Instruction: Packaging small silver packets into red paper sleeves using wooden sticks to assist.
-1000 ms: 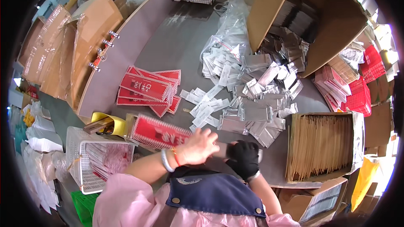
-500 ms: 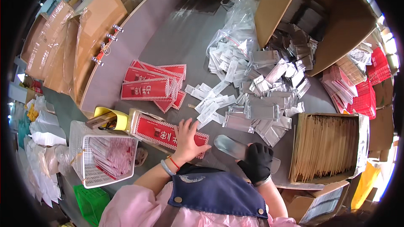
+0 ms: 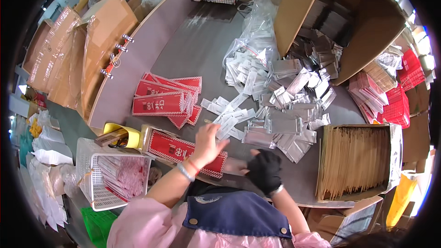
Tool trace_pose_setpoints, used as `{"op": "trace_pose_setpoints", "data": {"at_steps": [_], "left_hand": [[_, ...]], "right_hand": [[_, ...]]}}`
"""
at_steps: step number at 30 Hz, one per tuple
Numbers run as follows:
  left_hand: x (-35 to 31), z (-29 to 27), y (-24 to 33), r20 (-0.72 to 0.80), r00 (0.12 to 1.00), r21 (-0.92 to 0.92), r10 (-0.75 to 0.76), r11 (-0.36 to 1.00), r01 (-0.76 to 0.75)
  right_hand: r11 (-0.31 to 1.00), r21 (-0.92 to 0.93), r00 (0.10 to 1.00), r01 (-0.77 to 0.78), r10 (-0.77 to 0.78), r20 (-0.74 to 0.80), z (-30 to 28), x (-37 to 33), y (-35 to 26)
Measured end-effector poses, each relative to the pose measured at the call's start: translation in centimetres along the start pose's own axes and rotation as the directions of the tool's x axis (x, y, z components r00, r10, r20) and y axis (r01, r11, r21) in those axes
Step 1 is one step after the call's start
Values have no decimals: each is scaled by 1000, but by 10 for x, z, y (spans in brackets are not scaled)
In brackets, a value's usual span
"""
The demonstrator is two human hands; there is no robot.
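From the head view, your left hand (image 3: 207, 143) hovers with fingers spread, holding nothing, over the red patterned packet (image 3: 183, 149) lying at the worktop's (image 3: 193, 50) near edge. Your gloved right hand (image 3: 264, 171) rests just beside it on the same edge; you cannot tell whether it grips anything. Bare grey surface stays open toward the far corner. A fan of red sleeves (image 3: 167, 98) sits left of centre, silver pouches (image 3: 285, 110) pile right, and a box of brown envelopes (image 3: 353, 160) fills the near right corner.
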State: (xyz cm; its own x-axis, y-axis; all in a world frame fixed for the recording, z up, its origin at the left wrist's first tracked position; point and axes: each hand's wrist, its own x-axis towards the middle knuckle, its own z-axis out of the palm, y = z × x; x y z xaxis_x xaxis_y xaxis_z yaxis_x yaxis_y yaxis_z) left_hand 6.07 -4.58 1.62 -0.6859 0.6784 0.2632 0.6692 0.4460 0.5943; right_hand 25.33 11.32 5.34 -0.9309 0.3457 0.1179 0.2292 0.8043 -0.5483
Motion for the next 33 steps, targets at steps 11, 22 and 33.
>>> {"op": "trace_pose_setpoints", "data": {"at_steps": [11, 22, 33], "left_hand": [[38, -2, 14, 134, 977, 194, 164, 963, -188], [75, 53, 73, 45, 982, -210, 186, 962, -173], [95, 88, 107, 192, 930, 2, 312, 948, -319]], "right_hand": [[620, -79, 519, -781, 573, -634, -140, -167, 212], [550, -175, 546, -817, 640, -540, -150, -163, 228], [731, 364, 294, -577, 602, -743, -152, -153, 186]]}}
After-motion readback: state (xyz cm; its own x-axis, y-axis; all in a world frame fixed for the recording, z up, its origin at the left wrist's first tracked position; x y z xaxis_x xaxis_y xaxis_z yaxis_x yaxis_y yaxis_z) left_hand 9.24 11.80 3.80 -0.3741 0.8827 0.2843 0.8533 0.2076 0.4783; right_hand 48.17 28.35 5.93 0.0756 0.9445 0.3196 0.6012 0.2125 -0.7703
